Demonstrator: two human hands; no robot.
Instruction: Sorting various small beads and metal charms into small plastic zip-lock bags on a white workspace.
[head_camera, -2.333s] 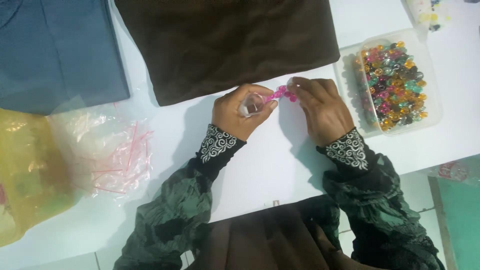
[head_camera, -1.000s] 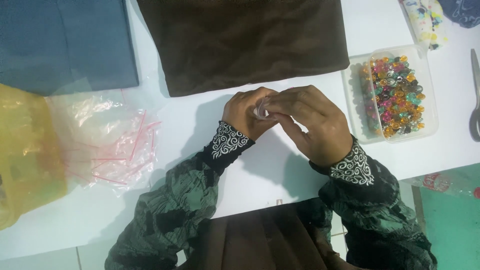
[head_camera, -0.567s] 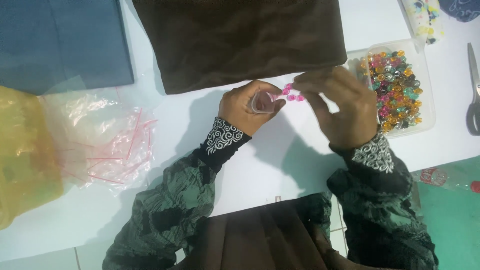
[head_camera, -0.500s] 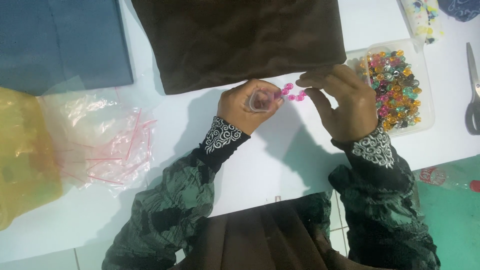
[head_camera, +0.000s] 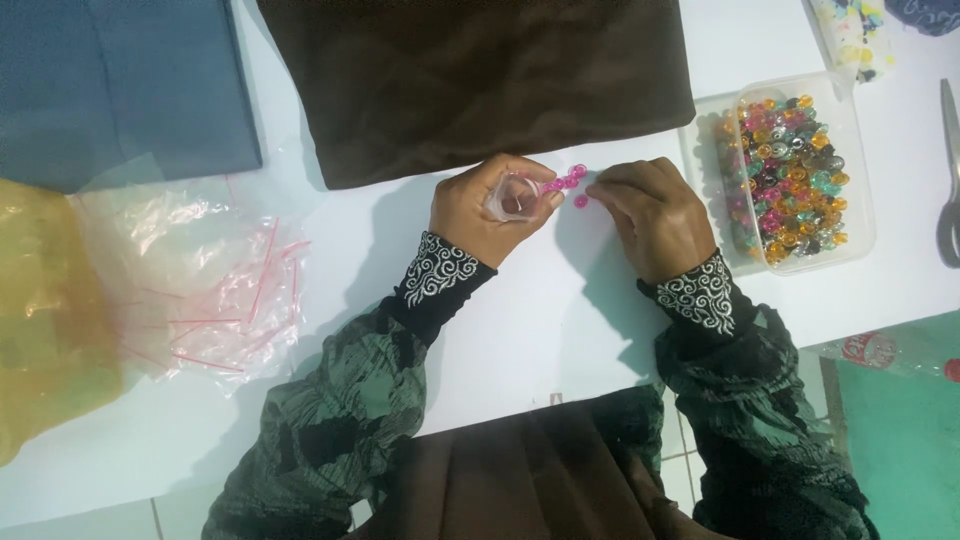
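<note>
My left hand (head_camera: 485, 212) holds a small clear plastic bag (head_camera: 512, 196) with its mouth held open, just above the white table (head_camera: 560, 310). Several pink beads (head_camera: 566, 184) lie on the table right at the bag's mouth. My right hand (head_camera: 652, 215) rests beside them, its fingertips pinched at the beads; I cannot tell whether a bead is between the fingers. Both wrists wear dark sleeves with white patterned cuffs.
A clear plastic box (head_camera: 855, 160) of mixed coloured beads stands to the right. Dark brown cloth (head_camera: 470, 80) lies behind my hands, blue cloth (head_camera: 120, 85) at the back left. A pile of small clear bags (head_camera: 200, 290), a yellow bag (head_camera: 45, 310) and scissors (head_camera: 948, 180) lie around.
My hands were pressed together a second ago; they have since parted. The right hand reached toward the bead box, then came back down to the pink beads by the bag.
</note>
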